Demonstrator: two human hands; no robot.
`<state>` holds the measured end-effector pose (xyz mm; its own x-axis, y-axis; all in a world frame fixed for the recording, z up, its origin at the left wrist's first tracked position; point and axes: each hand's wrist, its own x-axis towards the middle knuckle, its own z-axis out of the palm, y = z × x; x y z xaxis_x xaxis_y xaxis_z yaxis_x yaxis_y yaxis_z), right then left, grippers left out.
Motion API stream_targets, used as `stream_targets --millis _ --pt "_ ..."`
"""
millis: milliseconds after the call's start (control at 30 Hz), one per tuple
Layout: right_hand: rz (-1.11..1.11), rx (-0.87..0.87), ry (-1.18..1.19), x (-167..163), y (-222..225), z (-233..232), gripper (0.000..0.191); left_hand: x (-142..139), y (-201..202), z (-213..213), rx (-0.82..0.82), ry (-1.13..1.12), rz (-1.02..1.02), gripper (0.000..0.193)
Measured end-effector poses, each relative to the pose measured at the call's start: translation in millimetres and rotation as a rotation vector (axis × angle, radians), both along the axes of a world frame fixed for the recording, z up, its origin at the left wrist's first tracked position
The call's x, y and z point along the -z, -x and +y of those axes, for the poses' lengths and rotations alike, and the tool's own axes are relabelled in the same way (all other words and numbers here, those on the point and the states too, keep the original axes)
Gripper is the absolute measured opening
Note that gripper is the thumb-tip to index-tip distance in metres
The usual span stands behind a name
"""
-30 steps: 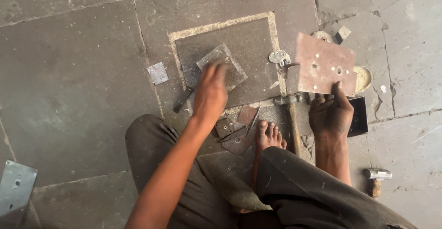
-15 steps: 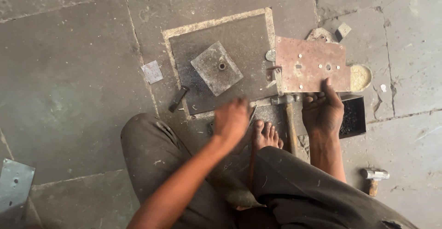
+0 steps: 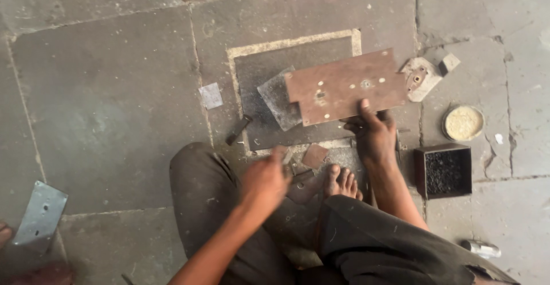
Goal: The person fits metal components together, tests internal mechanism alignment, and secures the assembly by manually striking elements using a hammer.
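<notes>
The right hand [image 3: 373, 139], right of centre, pinches the lower edge of a rusty brown metal plate [image 3: 344, 86] with thumb on top, holding it over a smaller grey square plate [image 3: 278, 97] on the dark floor slab [image 3: 258, 70]. The left hand [image 3: 264, 181], lower centre beside a bare foot [image 3: 341, 183], is curled around a small dark tool [image 3: 302, 176]; its grasp is partly hidden.

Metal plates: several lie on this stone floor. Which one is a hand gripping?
The large rust-brown plate with small holes, held at its near edge by the right hand. The grey plates, one beneath it and one far left, lie untouched.
</notes>
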<state>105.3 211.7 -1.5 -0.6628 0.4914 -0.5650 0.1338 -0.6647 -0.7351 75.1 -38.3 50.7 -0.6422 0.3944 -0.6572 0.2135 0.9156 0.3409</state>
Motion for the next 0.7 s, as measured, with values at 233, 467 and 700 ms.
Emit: stream_targets --millis 233,467,700 --pt "0.004 -0.092 0.066 30.1 36.2 -25.4 0.020 -41.9 70.5 -45.6 -0.607 -0.770 0.245 0.021" --pt "-0.074 -0.008 0.120 40.2 51.1 -26.5 0.017 27.5 124.4 -16.0 -0.835 -0.557 0.277 0.015" --pt "0.068 0.229 0.228 29.8 49.2 13.4 0.010 59.8 141.8 31.5 -0.280 -0.416 0.242 0.035"
